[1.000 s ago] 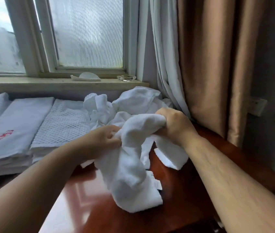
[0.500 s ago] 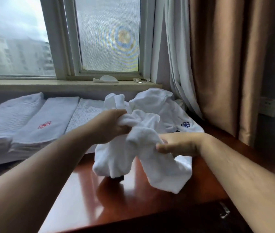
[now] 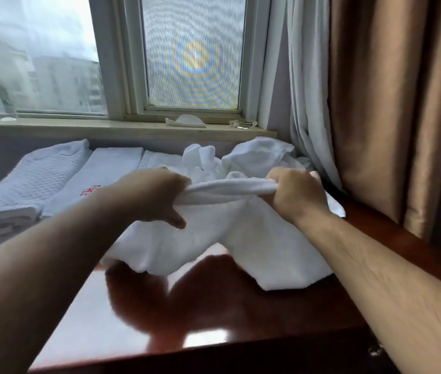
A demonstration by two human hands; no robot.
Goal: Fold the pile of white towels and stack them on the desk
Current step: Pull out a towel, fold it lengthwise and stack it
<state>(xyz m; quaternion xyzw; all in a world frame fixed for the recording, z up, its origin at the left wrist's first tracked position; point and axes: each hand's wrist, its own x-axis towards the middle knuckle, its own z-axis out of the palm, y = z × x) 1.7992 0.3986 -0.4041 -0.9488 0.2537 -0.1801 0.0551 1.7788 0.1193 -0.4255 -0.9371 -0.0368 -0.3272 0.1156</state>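
I see both hands, left (image 3: pixel 154 197) and right (image 3: pixel 296 194), gripping the towel (image 3: pixel 230 233), its top edge stretched sideways between them, the rest hanging onto the worktop (image 3: pixel 214 314).

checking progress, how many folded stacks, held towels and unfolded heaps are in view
folded towel stacks: 3
towel held by left hand and right hand: 1
unfolded towel heap: 1, towels inside uncountable
total: 5
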